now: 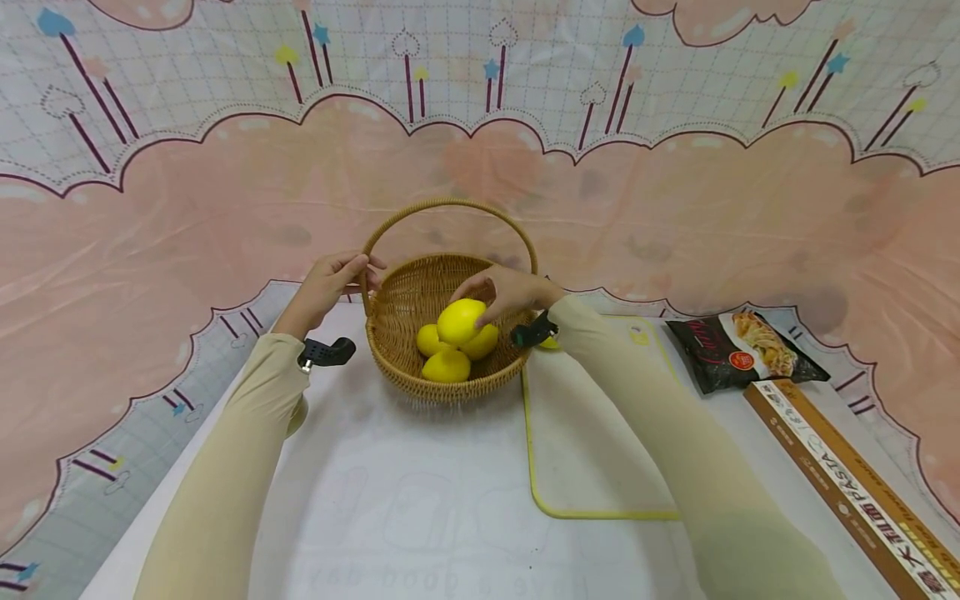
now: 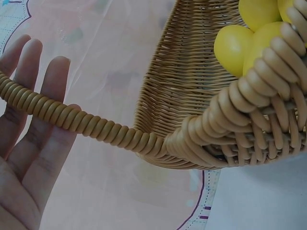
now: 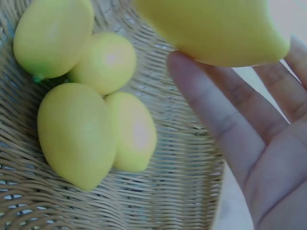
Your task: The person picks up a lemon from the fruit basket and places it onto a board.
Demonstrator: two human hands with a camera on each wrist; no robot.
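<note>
Right grip (image 1: 513, 289) on lemon (image 1: 461, 322), wrist showing four others (image 3: 76, 132), head three

Got my basket (image 1: 397, 304) toward the back of the table (image 1: 390, 517), curtain (image 1: 225, 192) behind, lemons (image 1: 446, 367) inside. My left hand (image 1: 330, 283)'s left of it at the handle (image 1: 450, 202), right hand (image 1: 513, 289) above with another lemon (image 1: 459, 322). Board (image 1: 600, 450) on the right, then bag (image 1: 720, 358), box (image 1: 847, 483) in front.

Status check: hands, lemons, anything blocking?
Left hand touching basket handle. Right hand holding one lemon over the basket. Four more lemons inside. Nothing visibly blocking the held lemon.
</note>
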